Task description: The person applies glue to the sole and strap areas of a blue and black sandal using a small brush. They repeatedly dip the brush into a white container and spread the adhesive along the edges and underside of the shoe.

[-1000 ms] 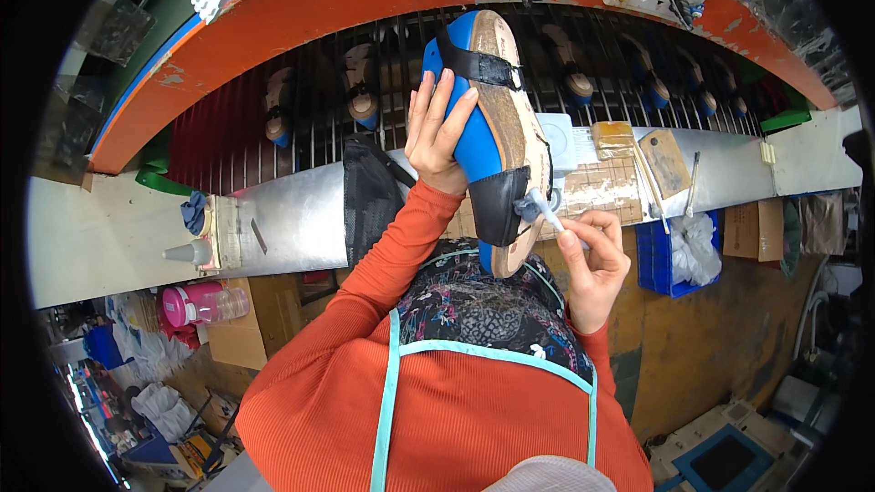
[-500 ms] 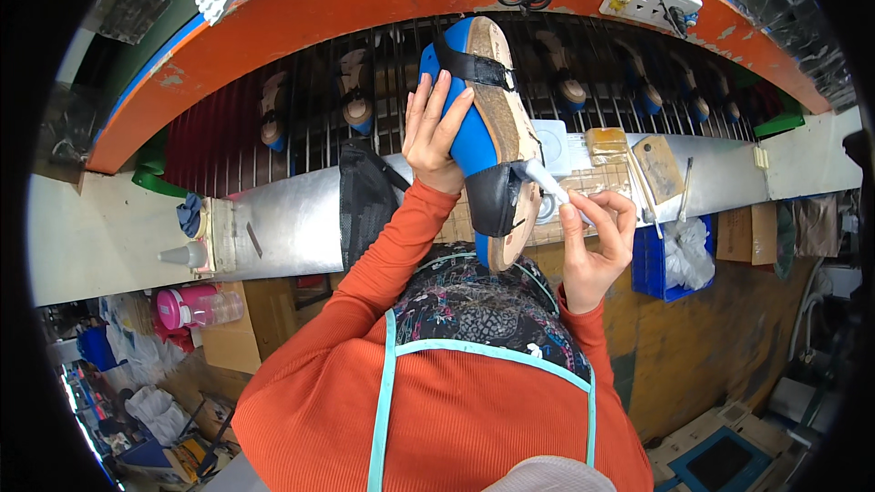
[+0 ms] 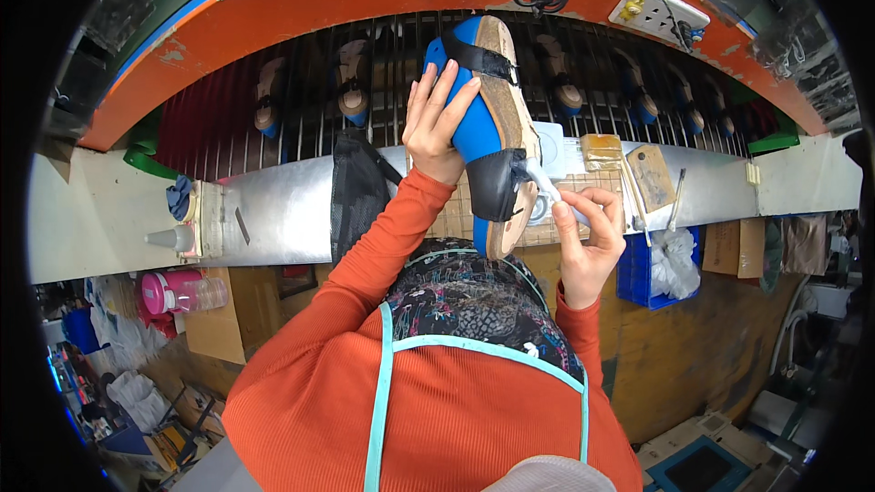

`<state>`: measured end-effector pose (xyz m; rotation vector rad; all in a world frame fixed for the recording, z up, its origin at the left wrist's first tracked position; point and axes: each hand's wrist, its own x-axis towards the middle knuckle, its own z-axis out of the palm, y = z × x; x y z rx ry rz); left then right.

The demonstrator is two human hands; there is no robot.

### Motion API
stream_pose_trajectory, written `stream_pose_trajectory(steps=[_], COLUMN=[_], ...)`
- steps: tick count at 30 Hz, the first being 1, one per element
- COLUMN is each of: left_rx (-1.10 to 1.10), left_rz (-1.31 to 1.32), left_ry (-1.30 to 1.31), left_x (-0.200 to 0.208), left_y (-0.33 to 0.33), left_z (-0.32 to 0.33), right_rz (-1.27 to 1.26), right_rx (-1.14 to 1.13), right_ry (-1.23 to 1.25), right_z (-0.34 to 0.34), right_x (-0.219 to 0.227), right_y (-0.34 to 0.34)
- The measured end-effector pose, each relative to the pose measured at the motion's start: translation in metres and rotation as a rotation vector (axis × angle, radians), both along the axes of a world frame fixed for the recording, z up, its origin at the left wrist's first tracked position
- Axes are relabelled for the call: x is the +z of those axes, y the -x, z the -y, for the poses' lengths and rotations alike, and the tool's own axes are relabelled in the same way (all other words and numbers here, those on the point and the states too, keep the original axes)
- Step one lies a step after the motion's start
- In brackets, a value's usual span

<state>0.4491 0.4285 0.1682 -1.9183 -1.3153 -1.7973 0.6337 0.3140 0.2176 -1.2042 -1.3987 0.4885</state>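
A half-made sandal on a blue shoe last (image 3: 474, 135) is held up sole side to the right, toe end nearest me. Its cork edge (image 3: 503, 98) and pale sole show, with two black straps (image 3: 493, 184) wrapped over the last. My left hand (image 3: 436, 128) grips the last from the left, fingers spread along its blue side. Between the thumb and fingertips of my right hand (image 3: 588, 241) is a slim white pen-like tool (image 3: 544, 184). Its tip touches the sole's edge where the front strap folds over; its exact kind is unclear.
Behind the sandal, a rack of metal bars (image 3: 314, 118) holds several similar shoes under an orange frame (image 3: 301, 18). A black mesh bag (image 3: 357, 200) lies on the metal ledge. A yellowish block (image 3: 602, 151), a thin brush (image 3: 677, 199) and a blue crate (image 3: 635, 278) are to the right.
The whole view has shifted slightly. The white tool is tilted more steeply against the strap's edge, and my right hand sits a little closer to the sandal. Both hands keep their hold.
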Motion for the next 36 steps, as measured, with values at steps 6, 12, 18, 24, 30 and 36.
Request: stream_pose_trajectory(steps=[6,12,18,24,30,36], left_rx=[-0.006,-0.022,-0.04,-0.023,0.009,0.019], left_rz=[0.021,0.05,0.082,0.058,0.023,-0.007], left_ry=[0.06,0.119,0.186,0.239,0.258,0.256], left_x=[0.0,-0.001,-0.004,-0.009,-0.014,-0.016], left_y=[-0.003,-0.006,-0.007,-0.008,-0.008,-0.006], left_z=[0.0,0.0,-0.002,-0.004,-0.005,-0.007], right_rz=[-0.046,0.013,-0.151,-0.29,-0.23,-0.081], right_rx=[-0.014,-0.043,0.067,0.074,-0.017,-0.087], right_ry=[0.017,-0.042,0.089,0.211,0.195,0.117], right_z=[0.01,0.014,0.021,0.031,0.028,0.018], right_x=[-0.007,-0.012,-0.008,-0.006,-0.009,-0.008], right_y=[0.005,0.005,-0.003,-0.004,0.002,0.003])
